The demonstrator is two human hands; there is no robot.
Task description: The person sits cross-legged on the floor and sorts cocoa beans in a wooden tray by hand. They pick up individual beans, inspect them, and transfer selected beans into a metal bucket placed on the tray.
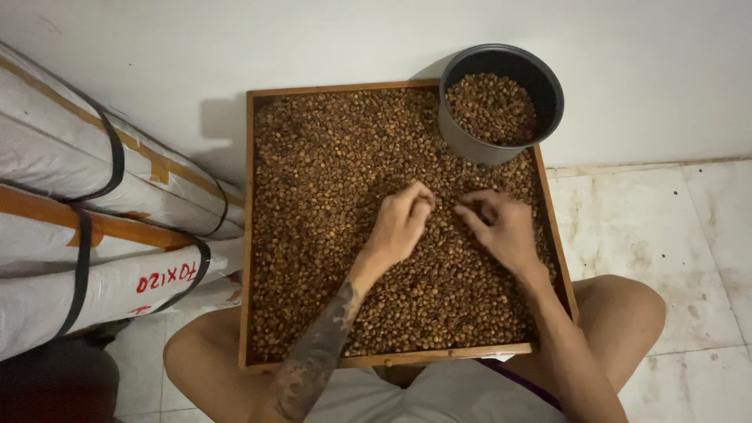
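While resting across the bare knees of a person sitting on the floor, holding a thick, even layer of brown beans (329, 204) from edge to edge: a square wooden tray (249, 235), far edge pressing against a white wall (313, 39). Hovering over the middle of the tray, touching the bean layer: left hand (401, 223), tattooed forearm reaching in from the near side, fingers bunching together with thumb and fingertips pinching close; too small to tell whether any bean is lying in that grip. Working just beside it on the right: right hand (501, 227), fingers curling down into the beans, fingertips pointing left toward the other hand, grip half closing; again cannot tell whether anything is being held. Standing on the far right corner of the tray, tilting slightly toward the camera: a dark round pot (540, 78), partly filling with the same brown beans. Lying on the left, well apart from the hands: long white wrapped bundles (70, 227) with black straps and brown tape. Showing on the right: pale, stained floor tiles (666, 227).
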